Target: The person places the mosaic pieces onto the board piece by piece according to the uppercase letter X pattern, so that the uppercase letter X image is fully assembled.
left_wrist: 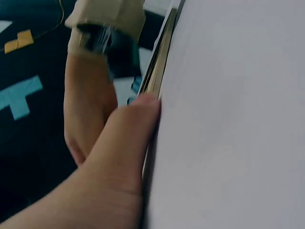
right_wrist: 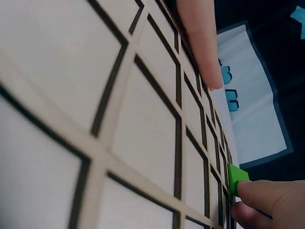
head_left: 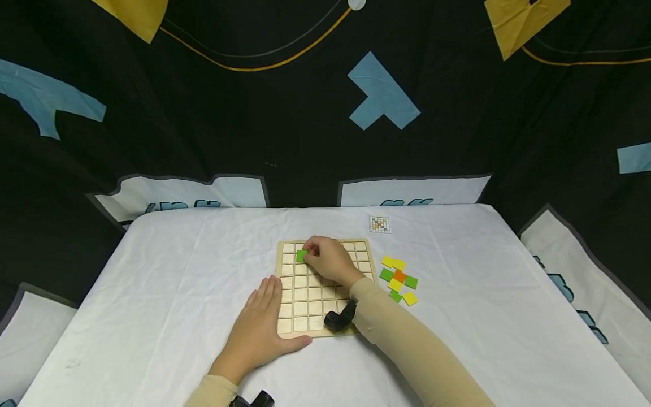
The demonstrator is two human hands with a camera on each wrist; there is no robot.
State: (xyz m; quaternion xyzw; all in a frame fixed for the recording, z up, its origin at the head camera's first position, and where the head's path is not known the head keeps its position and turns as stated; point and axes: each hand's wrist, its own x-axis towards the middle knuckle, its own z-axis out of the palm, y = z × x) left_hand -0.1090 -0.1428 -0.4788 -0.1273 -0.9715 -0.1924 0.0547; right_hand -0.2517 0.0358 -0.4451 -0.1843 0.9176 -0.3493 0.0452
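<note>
A wooden grid board [head_left: 286, 281] with square recessed cells lies on the white table. Near its upper left corner my right hand [head_left: 330, 260] pinches a green square tile [head_left: 302, 256] over one of the cells. In the right wrist view the same green tile [right_wrist: 237, 179] stands tilted at the fingertips [right_wrist: 252, 191]. My left hand [head_left: 261, 328] lies along the board's left side with fingers straight, and its thumb [left_wrist: 131, 126] touches the near edge. The right forearm covers the board's lower right part.
Right of the board lie several loose tiles: yellow [head_left: 409, 298], green [head_left: 411, 282] and one orange tile [head_left: 400, 277]. A small printed pattern card [head_left: 380, 224] lies behind the board. A dark curtain [head_left: 305, 124] hangs beyond the white tablecloth [head_left: 168, 294].
</note>
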